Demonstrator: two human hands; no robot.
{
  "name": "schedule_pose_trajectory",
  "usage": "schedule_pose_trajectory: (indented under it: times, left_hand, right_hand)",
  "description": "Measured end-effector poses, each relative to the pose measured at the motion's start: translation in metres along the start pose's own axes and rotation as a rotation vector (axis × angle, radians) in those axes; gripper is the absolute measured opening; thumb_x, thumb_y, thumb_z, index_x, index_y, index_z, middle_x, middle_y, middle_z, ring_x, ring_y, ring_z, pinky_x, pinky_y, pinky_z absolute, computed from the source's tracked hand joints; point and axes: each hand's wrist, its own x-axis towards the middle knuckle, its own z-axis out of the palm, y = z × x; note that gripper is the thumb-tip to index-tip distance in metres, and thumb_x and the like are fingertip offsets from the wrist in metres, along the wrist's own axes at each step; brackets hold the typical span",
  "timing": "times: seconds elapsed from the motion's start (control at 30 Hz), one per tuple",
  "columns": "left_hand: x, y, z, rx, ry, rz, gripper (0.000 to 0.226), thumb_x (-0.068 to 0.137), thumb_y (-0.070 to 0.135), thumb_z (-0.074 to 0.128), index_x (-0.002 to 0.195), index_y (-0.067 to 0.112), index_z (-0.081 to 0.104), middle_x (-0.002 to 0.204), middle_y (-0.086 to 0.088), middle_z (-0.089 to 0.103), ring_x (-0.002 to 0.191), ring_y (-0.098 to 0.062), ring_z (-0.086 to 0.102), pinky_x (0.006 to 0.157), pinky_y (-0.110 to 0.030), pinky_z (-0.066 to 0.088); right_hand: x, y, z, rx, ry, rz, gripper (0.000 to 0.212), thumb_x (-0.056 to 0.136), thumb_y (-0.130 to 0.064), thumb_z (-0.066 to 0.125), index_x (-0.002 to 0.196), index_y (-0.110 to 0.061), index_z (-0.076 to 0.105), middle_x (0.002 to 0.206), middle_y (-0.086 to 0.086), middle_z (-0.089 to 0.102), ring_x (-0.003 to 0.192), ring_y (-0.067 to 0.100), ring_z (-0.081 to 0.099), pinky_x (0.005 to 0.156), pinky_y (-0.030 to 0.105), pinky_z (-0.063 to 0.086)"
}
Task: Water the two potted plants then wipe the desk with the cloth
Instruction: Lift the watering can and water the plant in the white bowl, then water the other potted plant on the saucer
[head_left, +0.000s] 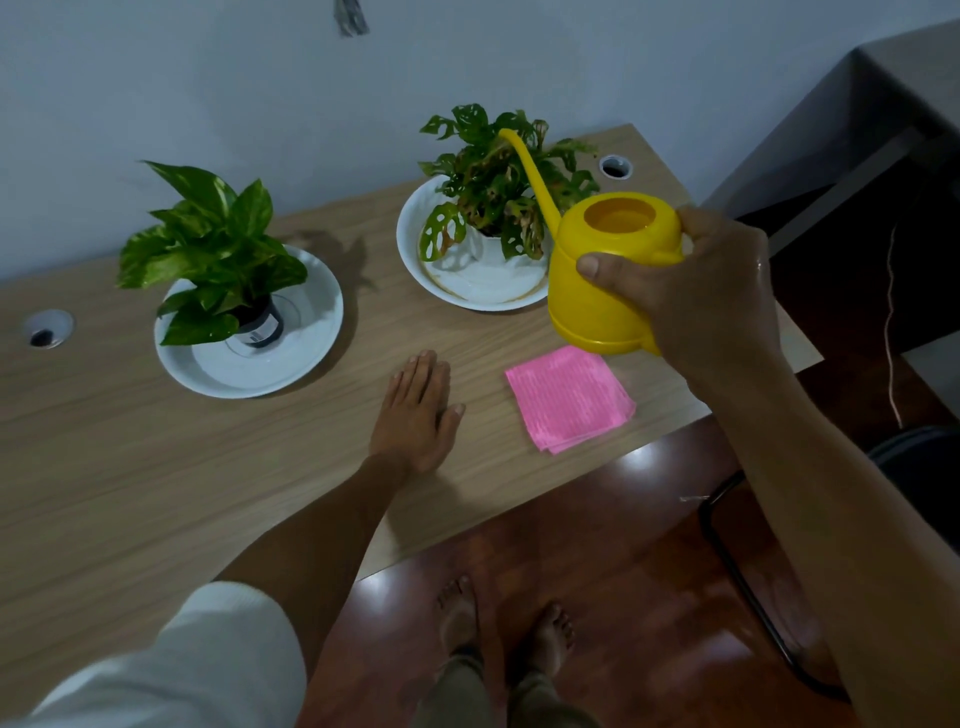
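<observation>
My right hand grips a yellow watering can by its handle, held above the desk with its long spout rising over the right plant. That plant has holed leaves and sits in a white pot on a white dish. The left plant has broad green leaves, in a dark pot on a white saucer. A folded pink cloth lies flat near the desk's front edge, below the can. My left hand rests flat on the desk, fingers together, between saucer and cloth.
The wooden desk has round cable holes at the far left and back right. A wall runs behind it. A dark chair frame stands on the red floor at the right, near my bare feet.
</observation>
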Motion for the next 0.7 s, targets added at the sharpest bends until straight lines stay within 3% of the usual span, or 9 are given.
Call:
schedule_pose_trajectory:
  times: [0.17,0.47,0.7]
  left_hand:
    - [-0.025,-0.026,-0.005,0.010,0.008,-0.134,0.072,0.109,0.050,0.033,0.167,0.013,0.012,0.176,-0.010,0.002,0.163,-0.022,-0.006,0.132,-0.042,-0.005]
    - [-0.066,-0.054,-0.029,-0.001,0.012,-0.272,0.073,0.109,0.054,0.029,0.168,0.015,0.009,0.176,-0.008,0.000,0.163,-0.021,-0.007,0.131,-0.041,-0.008]
    - [-0.096,-0.075,-0.042,-0.022,0.045,-0.395,0.074,0.109,0.054,0.029,0.168,0.014,0.009,0.176,-0.010,0.001,0.163,-0.025,-0.006,0.131,-0.041,-0.007]
  right_hand:
    - [-0.008,-0.003,0.006,0.009,-0.003,-0.050,0.068,0.069,-0.065,0.087,0.117,-0.019,0.072,0.113,0.001,0.073,0.102,0.022,0.069,0.089,0.045,0.060]
    - [-0.024,-0.048,0.022,0.191,-0.112,-0.174,0.045,0.071,-0.042,0.096,0.108,-0.027,0.075,0.093,-0.018,0.074,0.082,-0.006,0.069,0.076,0.016,0.055]
    - [-0.045,-0.082,0.057,0.268,-0.255,-0.245,0.052,0.070,-0.039,0.097,0.112,-0.016,0.078,0.100,-0.007,0.079,0.088,0.001,0.073,0.080,0.023,0.059]
